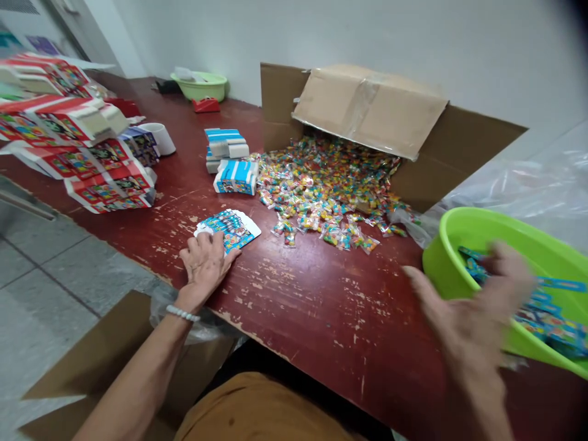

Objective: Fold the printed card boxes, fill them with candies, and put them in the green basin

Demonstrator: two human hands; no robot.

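Your left grip [204,257] lies on the near left end of a flat carton [241,229], blue-printed and resting on the worn red desk [298,300], with the fingers over its top and the thumb along its near side. The carton's far right end, with its white flap, juts out beyond your fingertips; whether the fingers pinch it or only rest there, you cannot tell from this angle. A pale bracelet [182,315] circles your left wrist. Your right grip [478,306], blurred, is spread at the green tub [487,228], thumb outside the wall and fingers over the opening, well apart from the carton. Whether it touches the rim is unclear. Blue packs [551,324] lie in the tub. Between your two hands and farther back, wrapped candy [316,184] spills from a cardboard box [367,113] onto the desk. Blue boxes [235,177] stand beside the candy, just beyond the carton, while red boxes [113,184] are stacked at left. Near the wall, a pale green basin [202,89] sits behind a red dispenser [206,105].
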